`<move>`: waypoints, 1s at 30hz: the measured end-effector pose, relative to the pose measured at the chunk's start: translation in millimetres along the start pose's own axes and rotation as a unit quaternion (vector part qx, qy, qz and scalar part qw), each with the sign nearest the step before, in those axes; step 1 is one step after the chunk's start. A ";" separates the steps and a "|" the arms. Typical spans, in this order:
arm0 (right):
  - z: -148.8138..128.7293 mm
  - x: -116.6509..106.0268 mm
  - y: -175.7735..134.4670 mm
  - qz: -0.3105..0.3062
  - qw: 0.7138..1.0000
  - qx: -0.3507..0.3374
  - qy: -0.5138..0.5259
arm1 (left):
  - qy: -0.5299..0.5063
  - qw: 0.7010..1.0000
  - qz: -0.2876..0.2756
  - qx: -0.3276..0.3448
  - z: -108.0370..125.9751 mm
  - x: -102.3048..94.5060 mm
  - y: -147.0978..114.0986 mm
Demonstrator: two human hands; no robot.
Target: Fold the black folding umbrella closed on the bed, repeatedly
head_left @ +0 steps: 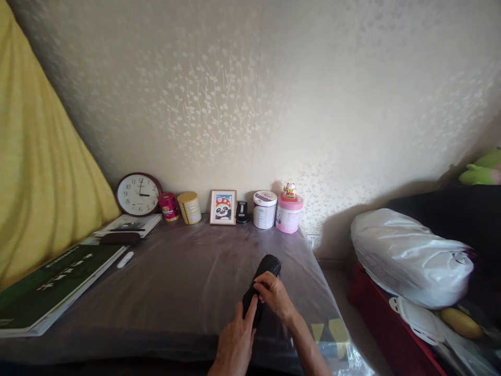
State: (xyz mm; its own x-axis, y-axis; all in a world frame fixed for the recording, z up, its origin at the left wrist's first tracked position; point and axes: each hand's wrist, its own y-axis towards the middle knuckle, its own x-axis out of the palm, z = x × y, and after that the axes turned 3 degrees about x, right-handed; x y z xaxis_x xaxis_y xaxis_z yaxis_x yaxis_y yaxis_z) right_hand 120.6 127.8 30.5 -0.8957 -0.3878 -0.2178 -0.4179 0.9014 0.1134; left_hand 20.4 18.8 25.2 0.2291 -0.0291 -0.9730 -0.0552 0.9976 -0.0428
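Slantwise over the right part of the table (pixel 176 282), the dark bundle (pixel 269 265) runs from near left to far right — left hand (pixel 235 337) gripping its near portion, right hand (pixel 277 297), closer to the far end, pinching at its middle.

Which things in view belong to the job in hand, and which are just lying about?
In the job:
- black bundle
- left hand, on it
- right hand, fingers pinched at it

Apparently just lying about:
- clock
- red tin
- yellow tin
- panda picture
- white tub
- pink tub
- figurine
- green book
- white bag
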 end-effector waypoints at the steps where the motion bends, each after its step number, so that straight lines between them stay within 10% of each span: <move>1: 0.4 1.5 2.3 0.007 0.999 -0.013 -0.042 | -0.006 1.000 0.000 -0.003 0.3 -0.4 -0.5; 6: 0.3 10.3 11.6 0.053 0.979 -0.063 -0.184 | -0.061 0.998 -0.017 -0.015 -3.9 -3.8 -1.5; 12: 9.4 3.4 16.1 0.083 0.993 0.077 -0.009 | -0.183 0.983 -0.020 -0.006 -23.7 3.3 -7.8; 16: 12.4 -9.0 17.2 0.126 0.991 0.039 0.012 | -0.203 0.979 -0.028 -0.014 -31.9 2.8 -15.4; 30: -3.8 9.5 9.7 0.001 0.975 -0.095 -0.199 | -0.200 0.980 -0.010 0.010 -28.7 0.9 -18.9</move>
State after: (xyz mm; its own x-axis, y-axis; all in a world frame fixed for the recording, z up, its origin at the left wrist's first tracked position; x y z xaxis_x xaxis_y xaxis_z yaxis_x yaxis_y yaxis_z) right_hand 107.5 132.1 33.2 -0.7825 -0.2473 -0.5714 -0.4710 0.8353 0.2836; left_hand -6.2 -1.8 18.6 0.5929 -0.0258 -0.8048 -0.0280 0.9982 -0.0526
